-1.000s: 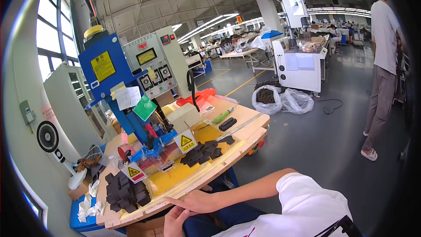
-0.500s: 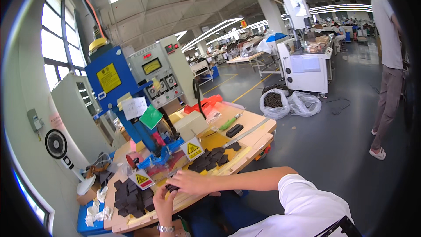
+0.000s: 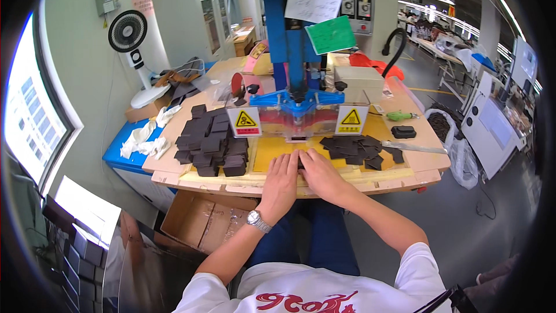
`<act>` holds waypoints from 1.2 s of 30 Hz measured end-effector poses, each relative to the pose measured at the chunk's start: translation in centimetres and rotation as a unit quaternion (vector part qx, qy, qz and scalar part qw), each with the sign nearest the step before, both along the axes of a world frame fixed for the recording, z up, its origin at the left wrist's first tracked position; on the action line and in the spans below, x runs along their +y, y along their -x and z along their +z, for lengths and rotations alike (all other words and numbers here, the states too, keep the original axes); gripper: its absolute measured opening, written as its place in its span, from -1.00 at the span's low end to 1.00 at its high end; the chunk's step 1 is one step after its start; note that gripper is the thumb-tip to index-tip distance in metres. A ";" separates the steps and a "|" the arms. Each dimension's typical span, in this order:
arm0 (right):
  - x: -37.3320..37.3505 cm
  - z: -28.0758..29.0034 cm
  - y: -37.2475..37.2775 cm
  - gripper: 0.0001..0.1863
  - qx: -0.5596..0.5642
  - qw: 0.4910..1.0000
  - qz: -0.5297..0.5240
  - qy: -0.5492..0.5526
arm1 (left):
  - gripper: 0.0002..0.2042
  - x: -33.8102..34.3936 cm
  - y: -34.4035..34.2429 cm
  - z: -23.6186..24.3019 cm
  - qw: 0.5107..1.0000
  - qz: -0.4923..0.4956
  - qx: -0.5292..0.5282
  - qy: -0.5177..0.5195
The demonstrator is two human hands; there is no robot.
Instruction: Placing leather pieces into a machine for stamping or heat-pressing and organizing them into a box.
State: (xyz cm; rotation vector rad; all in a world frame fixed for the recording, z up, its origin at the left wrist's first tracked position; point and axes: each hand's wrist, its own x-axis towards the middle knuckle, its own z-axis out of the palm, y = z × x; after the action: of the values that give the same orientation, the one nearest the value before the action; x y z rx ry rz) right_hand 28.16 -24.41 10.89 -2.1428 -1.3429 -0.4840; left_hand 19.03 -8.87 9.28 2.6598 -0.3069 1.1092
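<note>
My left hand (image 3: 280, 178) and my right hand (image 3: 322, 174) lie side by side on the yellow board (image 3: 267, 155), just in front of the blue press (image 3: 295, 46). Their fingers stretch flat toward the press, and a small dark piece (image 3: 300, 164) shows between them, pinched at the thumbs. Most of that piece is hidden under the hands. Stacks of dark cut pieces (image 3: 211, 142) stand left of my left hand. A loose pile of similar dark pieces (image 3: 354, 149) lies right of my right hand. My left wrist carries a watch (image 3: 256, 220).
Two yellow-triangle warning signs (image 3: 245, 120) hang on the press's clear guard. A white fan (image 3: 128, 30) and white rags (image 3: 145, 140) are at the left. A green-handled tool (image 3: 401, 115) and a black block (image 3: 403, 132) lie at the right. An open cardboard box (image 3: 208, 227) sits below.
The view has swung down from the hall onto the bench. Both hands have moved forward to the board in front of the press and now lie flat together.
</note>
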 end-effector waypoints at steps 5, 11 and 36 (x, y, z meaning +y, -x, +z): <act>-0.6 0.1 0.6 -0.46 0.042 0.999 0.005 -0.021 | -0.42 0.0 0.7 -0.1 0.999 0.008 0.002 0.038; -0.7 -0.2 2.0 -0.48 -0.036 0.999 -0.024 -0.003 | -0.42 0.2 0.3 -0.3 0.999 -0.004 0.010 0.041; 12.1 1.8 -4.2 -0.68 0.438 0.895 0.075 0.016 | -0.78 0.8 11.8 2.5 0.979 -0.006 -0.030 0.203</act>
State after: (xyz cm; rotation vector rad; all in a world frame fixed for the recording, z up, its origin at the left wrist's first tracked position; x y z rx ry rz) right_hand 32.40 -12.35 12.66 -1.8653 -0.9522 0.5335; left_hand 7.24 -8.07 11.83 2.2666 -0.0922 1.1136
